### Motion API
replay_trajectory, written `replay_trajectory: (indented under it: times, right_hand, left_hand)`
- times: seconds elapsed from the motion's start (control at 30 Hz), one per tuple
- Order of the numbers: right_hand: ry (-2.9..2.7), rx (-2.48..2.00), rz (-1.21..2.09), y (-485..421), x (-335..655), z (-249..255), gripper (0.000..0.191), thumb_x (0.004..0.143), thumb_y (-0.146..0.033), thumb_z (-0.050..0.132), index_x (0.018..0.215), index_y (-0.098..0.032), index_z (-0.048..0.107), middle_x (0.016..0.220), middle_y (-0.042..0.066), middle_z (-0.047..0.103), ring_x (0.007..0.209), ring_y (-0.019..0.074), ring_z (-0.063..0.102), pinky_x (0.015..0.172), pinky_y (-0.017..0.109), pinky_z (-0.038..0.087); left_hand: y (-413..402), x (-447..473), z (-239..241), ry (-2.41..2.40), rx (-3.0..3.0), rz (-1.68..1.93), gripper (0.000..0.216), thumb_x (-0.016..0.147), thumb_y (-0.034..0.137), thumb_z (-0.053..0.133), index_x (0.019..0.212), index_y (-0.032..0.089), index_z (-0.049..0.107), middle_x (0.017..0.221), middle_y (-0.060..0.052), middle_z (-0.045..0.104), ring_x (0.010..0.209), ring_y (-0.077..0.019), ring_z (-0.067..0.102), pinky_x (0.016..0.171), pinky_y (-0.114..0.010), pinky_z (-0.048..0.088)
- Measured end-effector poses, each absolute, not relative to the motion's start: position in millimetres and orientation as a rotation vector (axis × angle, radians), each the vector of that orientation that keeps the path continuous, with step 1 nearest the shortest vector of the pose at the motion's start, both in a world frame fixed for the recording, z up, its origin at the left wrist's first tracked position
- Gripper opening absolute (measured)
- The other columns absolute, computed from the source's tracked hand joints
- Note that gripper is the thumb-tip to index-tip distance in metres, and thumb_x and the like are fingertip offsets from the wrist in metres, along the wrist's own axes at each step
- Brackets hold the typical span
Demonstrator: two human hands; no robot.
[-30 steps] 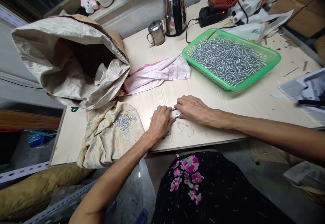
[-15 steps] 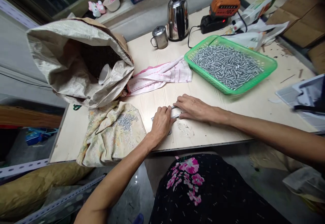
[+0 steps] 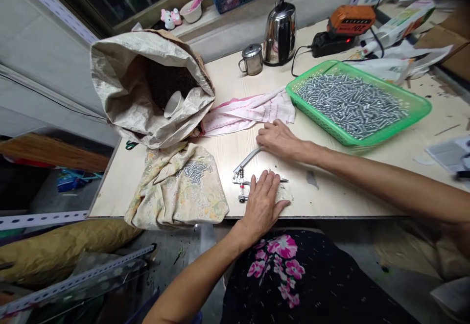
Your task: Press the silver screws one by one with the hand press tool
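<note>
A small metal hand-lever tool (image 3: 241,187) with a spring and a red part lies on the table near its front edge. My left hand (image 3: 262,200) rests flat over its lower part, fingers stretched out and thumb apart, hiding much of it. At the far end of the raised lever (image 3: 247,159) is my right hand (image 3: 278,140), its fingers curled closed around the lever's tip. Left of the tool, a pile of small silvery metal pieces (image 3: 196,171) sits on a floral cloth (image 3: 183,204). Similar pieces fill a green plastic basket (image 3: 389,140) at the right.
A large woven sack (image 3: 121,94) with a white cup (image 3: 173,104) in its mouth stands at the left. A pink-and-white towel (image 3: 249,113) lies behind my hands. Farther back are a lidded mug (image 3: 252,59), a kettle (image 3: 279,33) and a battery on a charger (image 3: 350,20).
My right hand has moved up and away with the lever's end, so the tool now stands spread apart. My left hand has flattened from a curled grip. The whole view has shifted.
</note>
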State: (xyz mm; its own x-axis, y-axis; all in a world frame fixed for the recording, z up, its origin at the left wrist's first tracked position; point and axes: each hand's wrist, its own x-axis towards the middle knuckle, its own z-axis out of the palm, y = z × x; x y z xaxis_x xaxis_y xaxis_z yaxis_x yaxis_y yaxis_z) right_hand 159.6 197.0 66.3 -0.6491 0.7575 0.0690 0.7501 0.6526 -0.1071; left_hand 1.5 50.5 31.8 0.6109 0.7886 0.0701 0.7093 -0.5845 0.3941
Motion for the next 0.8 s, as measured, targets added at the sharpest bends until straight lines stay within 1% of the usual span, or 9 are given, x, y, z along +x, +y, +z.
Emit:
replay_trajectory:
  times: [0.07,0.13,0.23,0.3,0.43,0.53,0.67,0.73,0.8]
  right_hand:
    - [-2.853,-1.052,0.125,181,138,74,0.012,0.089,-0.021,0.058,0.091,-0.020,0.070,0.095,0.008,0.066,0.091,0.0230,0.048,0.074,0.036,0.028]
    - [-2.982,-0.745,0.222,162,115,76,0.010,0.088,-0.022,0.061,0.088,-0.022,0.070,0.096,0.006,0.064,0.090,0.0214,0.047,0.071,0.034,0.030]
    - [-3.090,-0.534,0.271,142,88,65,0.004,0.077,-0.021,0.073,0.076,-0.021,0.069,0.094,0.006,0.061,0.088,0.0211,0.047,0.072,0.033,0.035]
    - [-3.084,-0.534,0.241,137,78,57,0.008,0.071,-0.021,0.076,0.073,-0.020,0.069,0.093,0.007,0.060,0.089,0.0224,0.048,0.077,0.036,0.038]
    - [-3.016,-0.437,0.204,136,78,52,0.013,0.072,-0.023,0.073,0.085,-0.024,0.070,0.099,0.007,0.061,0.098,0.0258,0.049,0.085,0.041,0.038]
    - [-3.016,-0.336,0.228,133,85,54,0.020,0.070,-0.021,0.073,0.088,-0.025,0.067,0.104,0.007,0.061,0.099,0.0257,0.049,0.087,0.041,0.038]
    - [-3.004,-0.245,0.293,131,86,66,0.018,0.076,-0.018,0.066,0.093,-0.024,0.063,0.098,0.005,0.062,0.090,0.0220,0.051,0.086,0.039,0.040]
    - [-2.930,-0.306,0.295,133,90,79,0.012,0.084,-0.016,0.058,0.094,-0.021,0.060,0.094,0.005,0.062,0.082,0.0195,0.051,0.082,0.036,0.042]
    - [-2.777,-0.472,0.259,135,105,98,0.014,0.091,-0.015,0.046,0.093,-0.019,0.059,0.090,0.006,0.061,0.077,0.0183,0.051,0.074,0.034,0.043]
  left_hand:
    - [51,1,31,1.189,2.494,0.350,0.061,0.094,0.041,0.053,0.145,0.013,0.034,0.147,-0.019,0.046,0.144,-0.0335,0.033,0.116,-0.061,0.027]
    - [49,1,27,1.192,2.463,0.341,0.058,0.093,0.044,0.055,0.139,0.011,0.043,0.138,-0.021,0.054,0.137,-0.0356,0.043,0.114,-0.058,0.034]
    - [46,2,19,1.241,2.417,0.318,0.055,0.091,0.049,0.055,0.129,0.009,0.054,0.126,-0.023,0.062,0.126,-0.0371,0.054,0.109,-0.053,0.041]
    - [45,2,16,1.250,2.415,0.328,0.056,0.092,0.050,0.054,0.130,0.009,0.054,0.128,-0.023,0.061,0.126,-0.0377,0.053,0.109,-0.052,0.042]
    - [45,1,14,1.240,2.414,0.360,0.056,0.093,0.045,0.054,0.138,0.012,0.047,0.135,-0.020,0.057,0.132,-0.0394,0.048,0.110,-0.058,0.039]
    - [45,1,13,1.261,2.384,0.373,0.053,0.092,0.041,0.055,0.138,0.016,0.048,0.136,-0.017,0.057,0.133,-0.0401,0.046,0.109,-0.060,0.039]
    - [44,5,15,1.255,2.362,0.400,0.049,0.093,0.040,0.054,0.136,0.019,0.051,0.134,-0.015,0.059,0.132,-0.0379,0.047,0.107,-0.057,0.042]
    - [44,5,19,1.216,2.392,0.417,0.046,0.093,0.037,0.053,0.134,0.015,0.052,0.130,-0.016,0.061,0.128,-0.0348,0.051,0.108,-0.052,0.044]
    - [44,-5,25,1.162,2.470,0.439,0.040,0.094,0.032,0.052,0.130,0.013,0.053,0.129,-0.016,0.061,0.127,-0.0311,0.052,0.109,-0.048,0.044]
